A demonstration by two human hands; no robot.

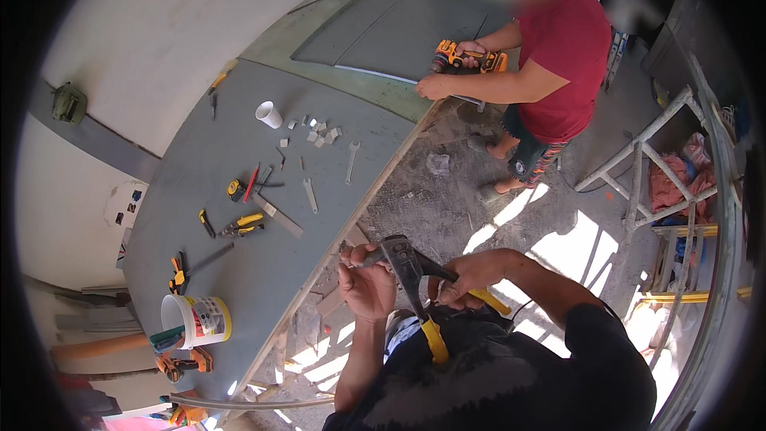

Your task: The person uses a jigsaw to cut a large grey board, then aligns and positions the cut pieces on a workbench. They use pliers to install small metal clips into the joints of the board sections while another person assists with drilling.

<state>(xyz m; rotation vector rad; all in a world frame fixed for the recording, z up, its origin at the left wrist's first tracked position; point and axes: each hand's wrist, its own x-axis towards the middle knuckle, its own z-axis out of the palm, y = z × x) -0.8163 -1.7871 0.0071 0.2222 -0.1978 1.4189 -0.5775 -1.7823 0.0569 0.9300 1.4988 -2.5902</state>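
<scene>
The black tool (404,259) is beside the desk (239,128), before the body, its head nearer to the left hand (369,291), whose fingers are closed around its grey end, while the right hand (472,273) has fingers clasping one arm, the yellow handles (435,341) spreading bodyward and rightward.

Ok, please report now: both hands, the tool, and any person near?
Left hand at grey end of black two-handled tool; right hand on one handle. Handles spread apart. Co-worker ahead with yellow drill.

printed label (211,316), white bucket (191,315), wording illegible
</scene>
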